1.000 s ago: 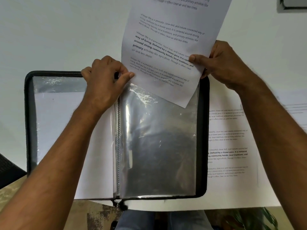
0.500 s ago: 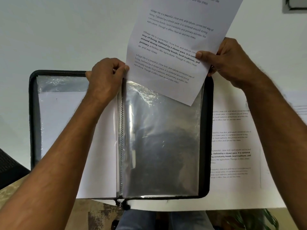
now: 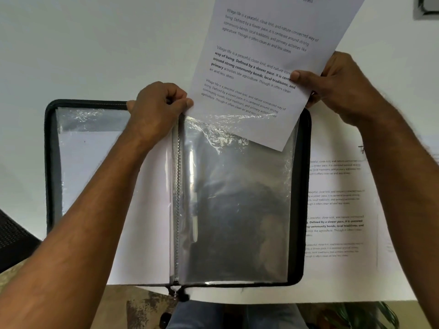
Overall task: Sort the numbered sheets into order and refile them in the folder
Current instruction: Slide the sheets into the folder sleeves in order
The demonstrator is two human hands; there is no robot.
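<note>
Refiling is mid-way: the right hand (image 3: 342, 89) pinches a printed sheet (image 3: 259, 67) entering the folder (image 3: 295, 198)'s clear sleeve (image 3: 237, 198), whose mouth the left hand (image 3: 154, 112) grips, more sheets (image 3: 337, 210) waiting alongside.

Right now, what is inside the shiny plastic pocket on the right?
The bottom corner of the printed sheet sits inside the clear pocket. Below it the pocket shows only dark glare; anything deeper cannot be made out.

Held sheet (image 3: 261, 67) printed with repeated paragraph "Village life is a peaceful, close-knit, and nature-connected way of living", bold "Defined by a slower pace", same partly legible wording on table sheet (image 3: 337, 210)
</note>
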